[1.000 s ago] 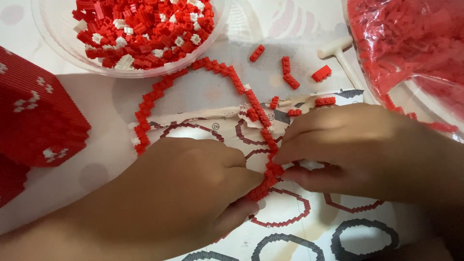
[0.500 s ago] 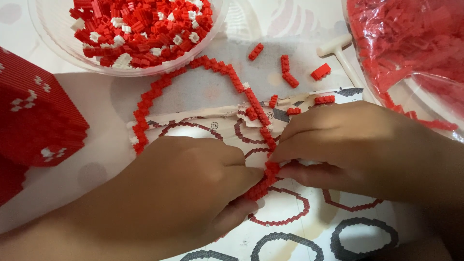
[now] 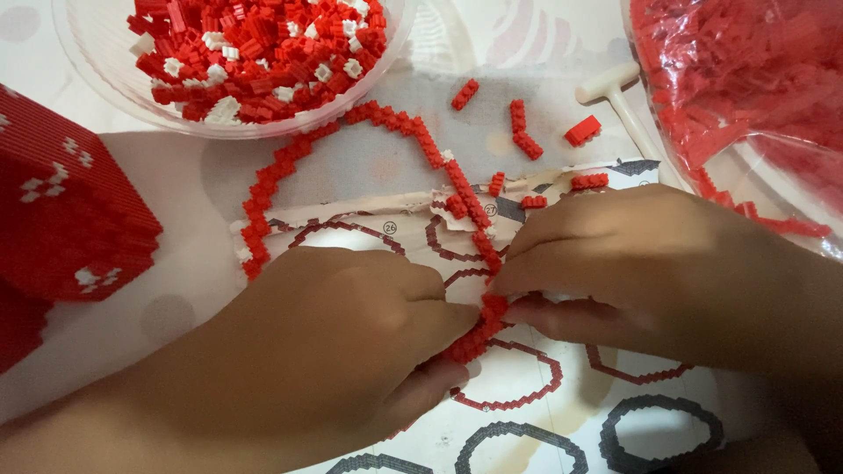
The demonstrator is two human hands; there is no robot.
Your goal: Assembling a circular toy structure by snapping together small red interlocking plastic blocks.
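Fingers of both hands close on one curved chain of small red bricks (image 3: 479,326), pinching it at the centre of the scene where the left hand (image 3: 338,351) and the right hand (image 3: 637,268) meet, fingertips nearly touching. From that pinch the chain arcs far and left in a wide open loop, studded and stepped along its edge, and lies over a torn paper instruction sheet (image 3: 536,386) printed with red and grey ring outlines. Far left, a clear plastic bowl (image 3: 88,53) holds loose red and white bricks. Far right, a clear plastic bag (image 3: 746,79) sits packed with red bricks. A few short red pieces (image 3: 522,132) lie loose between the two containers, beside a small white mallet-shaped tool (image 3: 615,92). At the left edge stands a ribbed red block structure (image 3: 61,219) with white flecks.
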